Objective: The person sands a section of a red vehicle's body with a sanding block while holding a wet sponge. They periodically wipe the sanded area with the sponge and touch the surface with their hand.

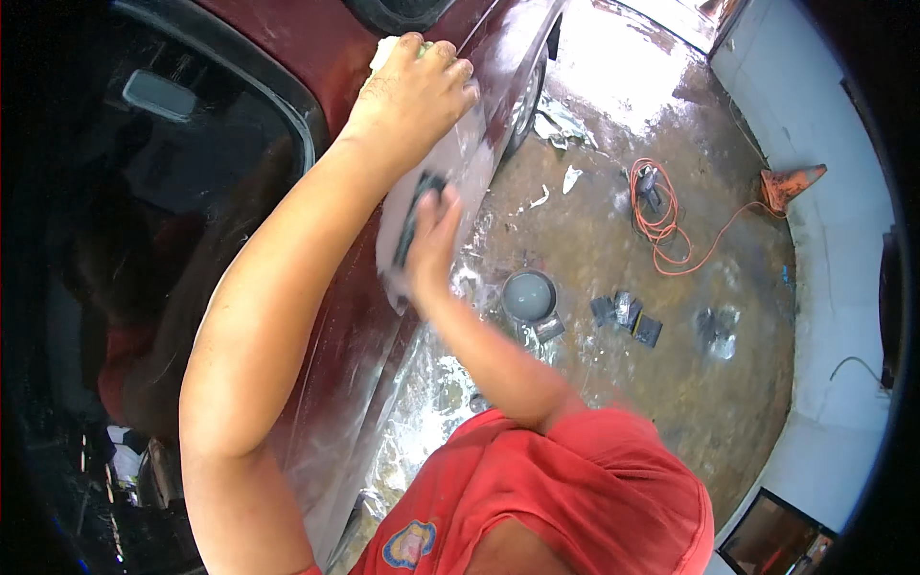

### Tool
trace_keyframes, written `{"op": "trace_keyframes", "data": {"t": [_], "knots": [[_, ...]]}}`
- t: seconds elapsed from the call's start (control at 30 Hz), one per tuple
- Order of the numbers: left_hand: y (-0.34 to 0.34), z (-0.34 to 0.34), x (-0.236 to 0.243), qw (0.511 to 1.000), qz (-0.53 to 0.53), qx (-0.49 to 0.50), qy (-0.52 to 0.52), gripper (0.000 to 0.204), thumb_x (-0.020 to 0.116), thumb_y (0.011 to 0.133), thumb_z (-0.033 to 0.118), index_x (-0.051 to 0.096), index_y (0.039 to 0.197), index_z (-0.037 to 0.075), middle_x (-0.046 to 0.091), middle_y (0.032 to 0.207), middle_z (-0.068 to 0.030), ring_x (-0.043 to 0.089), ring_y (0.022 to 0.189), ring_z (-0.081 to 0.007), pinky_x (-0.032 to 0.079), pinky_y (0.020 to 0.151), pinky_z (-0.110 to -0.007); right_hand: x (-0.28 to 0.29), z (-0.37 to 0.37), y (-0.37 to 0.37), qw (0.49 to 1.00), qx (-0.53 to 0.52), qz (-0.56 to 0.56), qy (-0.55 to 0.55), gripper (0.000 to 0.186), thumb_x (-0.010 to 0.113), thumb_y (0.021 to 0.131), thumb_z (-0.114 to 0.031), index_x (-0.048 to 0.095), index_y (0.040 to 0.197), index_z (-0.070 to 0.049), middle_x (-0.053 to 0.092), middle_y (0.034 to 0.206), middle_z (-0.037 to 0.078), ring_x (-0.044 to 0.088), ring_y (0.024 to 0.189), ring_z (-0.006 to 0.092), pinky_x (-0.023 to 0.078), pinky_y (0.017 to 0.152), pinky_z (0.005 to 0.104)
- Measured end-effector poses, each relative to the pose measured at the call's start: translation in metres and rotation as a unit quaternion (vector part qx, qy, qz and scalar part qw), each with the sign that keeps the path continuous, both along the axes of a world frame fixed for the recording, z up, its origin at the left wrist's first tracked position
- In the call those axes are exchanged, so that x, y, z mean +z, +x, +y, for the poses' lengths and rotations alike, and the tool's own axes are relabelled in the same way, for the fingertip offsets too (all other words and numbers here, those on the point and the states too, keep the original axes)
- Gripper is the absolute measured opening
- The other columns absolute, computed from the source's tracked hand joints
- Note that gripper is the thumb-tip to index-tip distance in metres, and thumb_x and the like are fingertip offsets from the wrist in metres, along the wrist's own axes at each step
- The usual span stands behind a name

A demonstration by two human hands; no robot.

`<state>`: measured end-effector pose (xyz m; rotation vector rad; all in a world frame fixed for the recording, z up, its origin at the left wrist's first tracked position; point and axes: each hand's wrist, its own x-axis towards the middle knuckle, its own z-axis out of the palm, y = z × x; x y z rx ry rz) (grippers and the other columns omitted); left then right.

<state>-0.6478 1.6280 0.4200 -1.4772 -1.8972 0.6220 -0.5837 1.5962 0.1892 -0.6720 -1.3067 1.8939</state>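
Observation:
My left hand [414,91] is closed over a pale sponge-like piece [385,53], pressed on the upper side of a dark red car [331,383]. Most of that piece is hidden under the palm. Lower and nearer, my right hand [433,244], smeared by motion, grips a dark sanding block [410,222] laid against the car's side. Around the block, a pale grey, wet-looking patch [460,158] covers the panel. The fingers' far side is out of sight.
Beside the car, a bucket [529,296] of greyish water stands on the wet floor. Dark sheets [627,314] lie right of it. An orange cord [657,233] is coiled farther off, near a traffic cone [792,184] by the white wall [819,287]. White residue streaks the floor along the car.

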Motion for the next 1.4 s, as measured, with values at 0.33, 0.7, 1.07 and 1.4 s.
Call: {"op": "trace_keyframes", "data": {"t": [0.33,0.7,1.07,1.4], "knots": [[0.006,0.005,0.006,0.999,0.023,-0.017,0.015,0.025,0.066,0.085,0.016,0.071,0.109,0.019,0.064,0.118,-0.0007,0.056,0.122,-0.0213,0.041,0.106,-0.042,0.003,0.093,-0.046,0.997,0.037,-0.020,-0.067,0.057,0.052,0.107,-0.036,0.038,0.147,0.002,0.047,0.143,0.021,0.046,0.133,0.0299,0.035,0.114,0.0404],[0.009,0.008,0.010,0.999,0.007,-0.025,0.023,0.031,0.064,0.086,0.014,0.069,0.116,0.018,0.063,0.121,-0.0002,0.056,0.122,-0.0209,0.041,0.105,-0.042,0.043,0.114,-0.049,0.991,0.026,0.050,-0.125,0.050,0.054,0.106,-0.033,0.045,0.138,0.004,0.049,0.136,0.018,0.049,0.124,0.0265,0.040,0.107,0.0404],[0.004,0.009,0.009,1.000,0.016,-0.018,0.020,0.022,0.062,0.086,0.017,0.074,0.104,0.014,0.065,0.123,-0.0004,0.055,0.123,-0.0211,0.043,0.103,-0.040,0.063,0.114,-0.054,0.991,-0.004,0.011,-0.135,0.047,0.054,0.106,-0.031,0.045,0.137,0.003,0.051,0.130,0.019,0.050,0.119,0.0283,0.039,0.106,0.0405],[0.002,0.008,0.008,0.998,0.027,-0.045,0.037,0.018,0.064,0.083,0.018,0.073,0.099,0.016,0.065,0.113,0.0011,0.058,0.115,-0.0191,0.044,0.099,-0.039,0.048,0.072,-0.033,0.999,-0.018,0.019,-0.024,0.050,0.054,0.106,-0.028,0.041,0.142,0.005,0.046,0.140,0.022,0.046,0.128,0.0307,0.035,0.112,0.0414]]}}
